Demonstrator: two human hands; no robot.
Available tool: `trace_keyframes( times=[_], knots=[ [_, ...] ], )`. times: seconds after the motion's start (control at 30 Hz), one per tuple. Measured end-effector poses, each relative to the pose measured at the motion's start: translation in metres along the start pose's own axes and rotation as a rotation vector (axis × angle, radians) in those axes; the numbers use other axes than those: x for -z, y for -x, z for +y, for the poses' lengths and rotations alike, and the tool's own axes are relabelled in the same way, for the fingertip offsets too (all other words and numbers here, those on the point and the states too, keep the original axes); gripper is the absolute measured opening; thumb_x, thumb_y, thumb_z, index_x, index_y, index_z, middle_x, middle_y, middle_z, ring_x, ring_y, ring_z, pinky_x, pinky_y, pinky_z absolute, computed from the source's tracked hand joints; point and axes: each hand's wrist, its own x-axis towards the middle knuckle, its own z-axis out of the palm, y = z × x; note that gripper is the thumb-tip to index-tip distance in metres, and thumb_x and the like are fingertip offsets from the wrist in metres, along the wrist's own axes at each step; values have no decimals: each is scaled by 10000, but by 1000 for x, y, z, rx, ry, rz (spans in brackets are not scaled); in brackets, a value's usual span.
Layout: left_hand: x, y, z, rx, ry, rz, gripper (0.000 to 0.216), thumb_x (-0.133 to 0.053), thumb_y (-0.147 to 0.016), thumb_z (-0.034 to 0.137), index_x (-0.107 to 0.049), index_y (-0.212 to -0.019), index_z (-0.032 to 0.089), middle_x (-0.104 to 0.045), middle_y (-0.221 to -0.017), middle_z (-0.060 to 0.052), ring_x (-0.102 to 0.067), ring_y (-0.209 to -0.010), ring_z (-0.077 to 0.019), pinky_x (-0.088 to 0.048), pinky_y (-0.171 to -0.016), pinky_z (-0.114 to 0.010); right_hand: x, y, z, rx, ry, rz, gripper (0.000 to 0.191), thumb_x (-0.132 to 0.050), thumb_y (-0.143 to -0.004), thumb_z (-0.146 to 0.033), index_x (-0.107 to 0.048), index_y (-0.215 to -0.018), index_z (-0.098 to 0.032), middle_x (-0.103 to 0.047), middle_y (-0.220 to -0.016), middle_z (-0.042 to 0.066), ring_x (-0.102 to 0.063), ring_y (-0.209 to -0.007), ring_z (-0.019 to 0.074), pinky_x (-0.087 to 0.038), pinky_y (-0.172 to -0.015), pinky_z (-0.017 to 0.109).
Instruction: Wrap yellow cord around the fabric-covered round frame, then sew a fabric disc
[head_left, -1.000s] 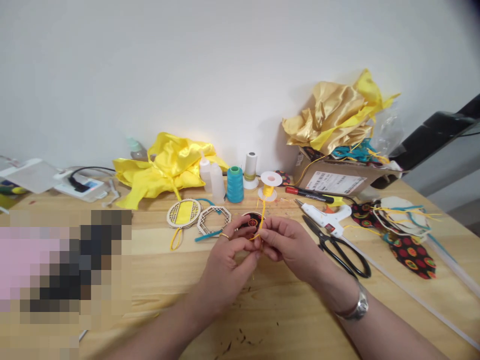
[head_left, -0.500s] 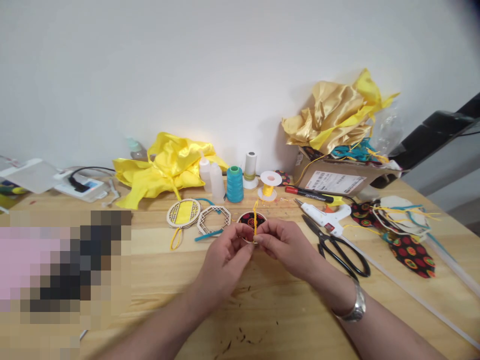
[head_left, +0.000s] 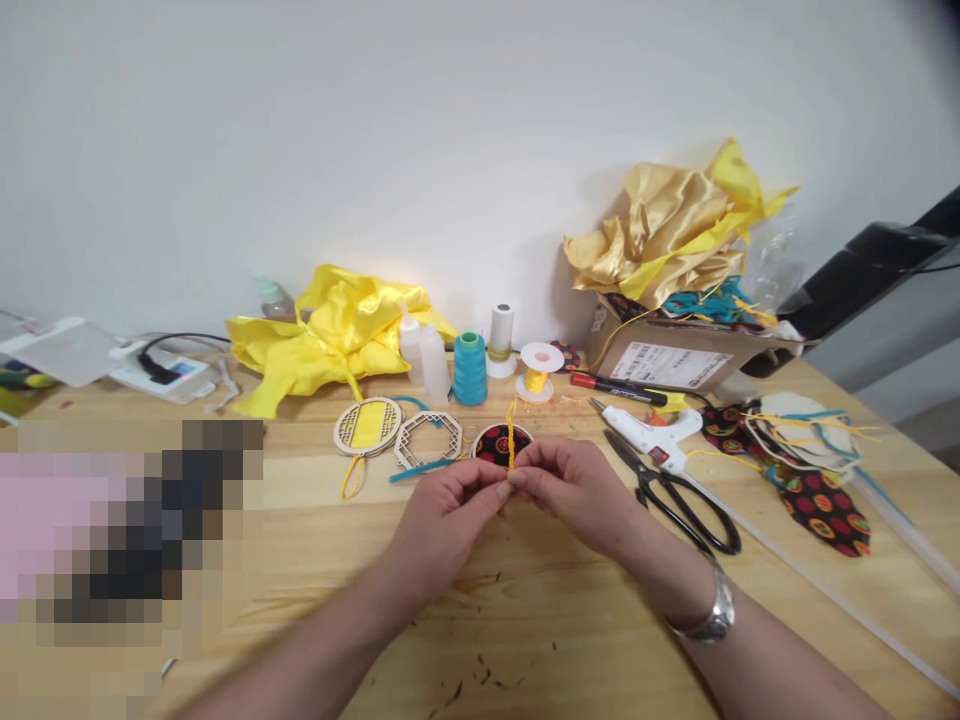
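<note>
My left hand point(head_left: 442, 520) and my right hand point(head_left: 574, 490) meet fingertip to fingertip above the wooden table point(head_left: 525, 640). Both pinch a short piece of yellow cord point(head_left: 511, 440) that sticks upward from between the fingers. Just behind the fingers lies a round black disc with red and yellow dots point(head_left: 501, 444). A small white spool of yellow cord point(head_left: 538, 372) stands farther back. My right wrist wears a metal watch point(head_left: 711, 612).
Two wooden lattice frames point(head_left: 397, 432) lie to the left of my hands. Black scissors point(head_left: 675, 495) and a white glue gun point(head_left: 651, 430) lie to the right. Yellow cloth point(head_left: 330, 335), bottles, thread cones point(head_left: 471, 368) and a cardboard box point(head_left: 675, 350) line the wall. Patterned fabric pieces point(head_left: 821, 500) sit far right.
My hands have closed together and dropped slightly toward the table. The cord, which ran up toward the spool a second ago, now stands short and upright between my pinched fingers.
</note>
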Motion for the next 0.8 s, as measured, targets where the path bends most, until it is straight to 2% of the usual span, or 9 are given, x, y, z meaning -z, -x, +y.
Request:
trace_keyframes(
  times=[0.1, 0.23, 0.53, 0.7, 0.8],
  knots=[
    [0, 0, 0, 46, 34, -14, 201, -600, -744, 362, -667, -765, 173, -539, -587, 38, -348, -444, -65, -248, -416, -188, 1, -1, 0, -20, -47, -19, 113, -575, -727, -236, -578, -639, -165, -512, -513, -40, -399, -462, 74, -311, -457, 209],
    [-1, 1, 0, 70, 56, -25, 204, -597, -749, 367, -662, -762, 174, -536, -583, 43, -316, -421, -55, -219, -403, -190, 3, -1, 0, -41, -78, -56, 129, -584, -726, -258, -581, -638, -163, -502, -484, -44, -395, -442, 72, -292, -438, 209],
    [1, 2, 2, 38, 33, 24, 142, -603, -747, 294, -675, -696, 183, -582, -592, 36, -359, -438, -60, -257, -410, -186, 3, -2, 1, -5, -73, -47, 94, -582, -740, -230, -607, -681, -162, -525, -514, -43, -432, -474, 78, -337, -484, 214],
    [2, 0, 1, 3, 38, 85, 151, -593, -756, 290, -659, -682, 176, -599, -599, 34, -352, -427, -57, -272, -412, -185, 4, -1, 2, 87, 89, 5, 112, -549, -783, -204, -647, -833, -182, -648, -736, 0, -551, -666, 115, -403, -629, 237],
    [3, -2, 1, 14, 46, 115, 153, -596, -756, 293, -649, -680, 172, -616, -609, 36, -339, -411, -49, -257, -406, -187, 5, 1, 2, 143, 285, 57, 123, -522, -813, -206, -630, -757, -187, -638, -718, 0, -544, -672, 124, -389, -637, 244]
  ],
)
